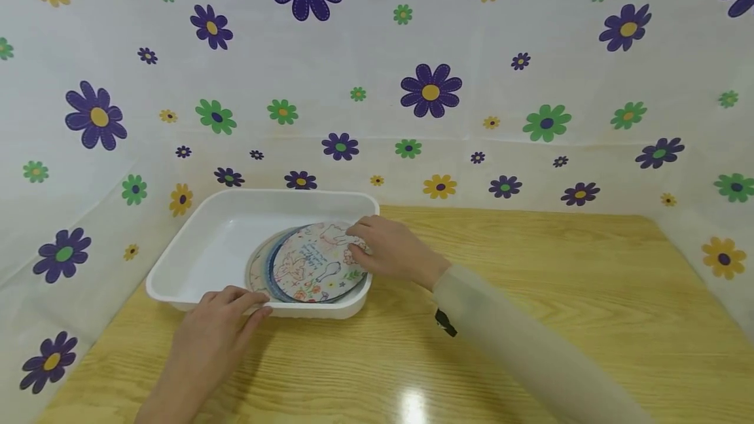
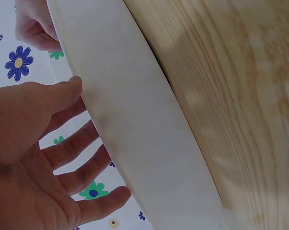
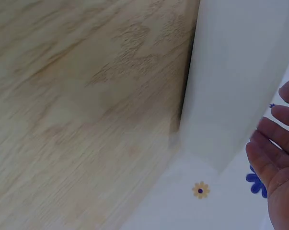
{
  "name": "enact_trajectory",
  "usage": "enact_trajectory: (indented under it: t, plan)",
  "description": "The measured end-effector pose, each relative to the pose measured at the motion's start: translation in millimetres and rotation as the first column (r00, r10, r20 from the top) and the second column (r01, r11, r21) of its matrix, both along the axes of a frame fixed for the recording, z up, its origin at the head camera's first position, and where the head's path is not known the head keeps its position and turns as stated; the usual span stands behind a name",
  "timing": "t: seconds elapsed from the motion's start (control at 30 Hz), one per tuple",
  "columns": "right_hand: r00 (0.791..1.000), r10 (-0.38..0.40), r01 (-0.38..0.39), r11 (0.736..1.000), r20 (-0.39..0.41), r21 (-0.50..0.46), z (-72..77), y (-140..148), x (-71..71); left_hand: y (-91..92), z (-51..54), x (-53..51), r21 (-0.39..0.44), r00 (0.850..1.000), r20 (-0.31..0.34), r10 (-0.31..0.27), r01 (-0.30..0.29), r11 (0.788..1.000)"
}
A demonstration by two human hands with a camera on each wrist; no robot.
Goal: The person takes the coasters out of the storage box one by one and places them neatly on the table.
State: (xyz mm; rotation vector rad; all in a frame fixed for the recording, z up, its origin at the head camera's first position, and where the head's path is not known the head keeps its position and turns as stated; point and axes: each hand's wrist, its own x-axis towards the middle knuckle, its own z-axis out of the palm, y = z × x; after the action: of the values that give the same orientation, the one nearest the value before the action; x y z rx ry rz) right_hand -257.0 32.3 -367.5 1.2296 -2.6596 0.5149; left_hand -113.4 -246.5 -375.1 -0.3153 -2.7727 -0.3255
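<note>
A white plastic tray (image 1: 200, 267) stands on the wooden table. In its right half lies a stack of flat round discs, overlapping and leaning toward the right wall; a printed disc (image 1: 312, 260) with flowers and a drawn spoon is uppermost. Bluish and beige discs (image 1: 257, 270) peek out at its left. My left hand (image 1: 215, 329) pinches the tray's front rim, thumb outside and fingers over the edge, as the left wrist view also shows. My right hand (image 1: 394, 250) reaches over the right rim, its loosely bent fingers at the top disc's right edge. No disc shows between them in the right wrist view.
The wooden table (image 1: 530, 306) stretches to the right of the tray. White cloth (image 1: 365, 38) with purple, green and yellow flowers hangs behind and along both sides. A dark patch (image 1: 445, 322) sits at the right sleeve.
</note>
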Motion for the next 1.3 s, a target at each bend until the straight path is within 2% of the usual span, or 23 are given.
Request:
enact_trajectory:
  t: [0.13,0.27,0.37,0.5,0.57,0.6,0.67,0.77,0.87,0.97,1.03,1.13,1.2,1.3]
  plan:
    - [0.996,-0.041,0.034,0.996,0.084,0.083,-2.5,-18,-13.8,1.1,1.4,0.1,-0.016,1.0,0.009,0.007,-0.007,1.0]
    - [0.982,-0.124,0.095,0.977,0.144,0.191,-4.8,-34,-24.8,2.1,3.9,-0.3,-0.022,1.0,0.004,0.009,-0.009,1.0]
    - [0.966,-0.205,0.148,0.938,0.158,0.314,-6.7,-44,-28.8,2.9,5.8,-1.2,-0.019,1.0,0.019,0.012,-0.011,1.0]
    - [0.956,-0.274,0.192,0.856,0.107,0.48,-9.4,-55,-29.3,3.7,6.7,-1.9,-0.009,0.999,0.047,0.014,-0.014,1.0]
    - [0.952,-0.296,0.211,0.825,0.083,0.524,-11.2,-59,-29.2,3.6,6.6,-2.1,-0.003,0.998,0.053,0.015,-0.015,1.0]
    - [0.949,-0.305,0.222,0.819,0.075,0.529,-11.8,-61,-29.1,3.5,6.2,-2.1,-0.001,0.999,0.053,0.013,-0.013,1.0]
    - [0.939,-0.332,0.243,0.828,0.092,0.506,-12.2,-64,-28.7,3.2,5.9,-2.0,-0.001,0.998,0.055,0.015,-0.015,1.0]
    - [0.917,-0.366,0.277,0.87,0.159,0.409,-10.5,-66,-27.7,2.9,5.7,-1.6,-0.01,0.998,0.059,0.021,-0.021,1.0]
    - [0.898,-0.378,0.32,0.912,0.224,0.257,-8.7,-67,-27.3,3.0,5.3,-1.1,-0.018,0.998,0.05,0.027,-0.026,0.999]
    - [0.892,-0.357,0.348,0.934,0.278,0.083,-8.1,-66,-26.9,3.2,3.2,-1.5,-0.024,0.999,0.034,0.024,-0.023,0.999]
    - [0.888,-0.325,0.355,0.934,0.324,-0.034,-7.1,-65,-26.1,3.2,1.7,-1.6,-0.024,1.0,0.02,0.019,-0.018,1.0]
    - [0.884,-0.286,0.357,0.924,0.369,-0.138,-2.3,-64,-23.5,3.6,1.3,-1.6,-0.021,1.0,0.003,0.019,-0.019,1.0]
    - [0.875,-0.281,0.365,0.917,0.394,-0.159,2.9,-64,-21.3,3.9,1.9,-1.8,-0.021,1.0,0.0,0.024,-0.024,0.999]
    - [0.859,-0.303,0.384,0.915,0.413,-0.127,9.3,-63,-19.7,4.4,2.4,-2.2,-0.026,0.999,0.01,0.035,-0.034,0.999]
